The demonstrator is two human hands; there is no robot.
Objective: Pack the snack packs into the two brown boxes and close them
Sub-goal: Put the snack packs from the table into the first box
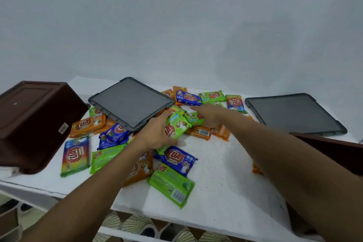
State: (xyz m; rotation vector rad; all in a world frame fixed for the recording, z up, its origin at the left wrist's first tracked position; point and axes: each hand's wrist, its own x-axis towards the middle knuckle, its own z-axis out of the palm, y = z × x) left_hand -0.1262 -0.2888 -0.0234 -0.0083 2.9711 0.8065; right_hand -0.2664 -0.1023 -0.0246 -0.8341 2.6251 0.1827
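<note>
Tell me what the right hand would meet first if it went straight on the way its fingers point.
Probably the blue snack pack just beyond the right hand, beside the gray lid, though depth is unclear.

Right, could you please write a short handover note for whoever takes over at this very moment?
Left hand grips a green pack; right hand is open, fingers straight over the pile.
Snack packs lie scattered on the white table; one grey lid rests on some, the other lid lies far right.
Left brown box is tipped, base showing; right brown box sits at the edge.
Done: nothing visibly packed. Left: pack everything, close both.
</note>
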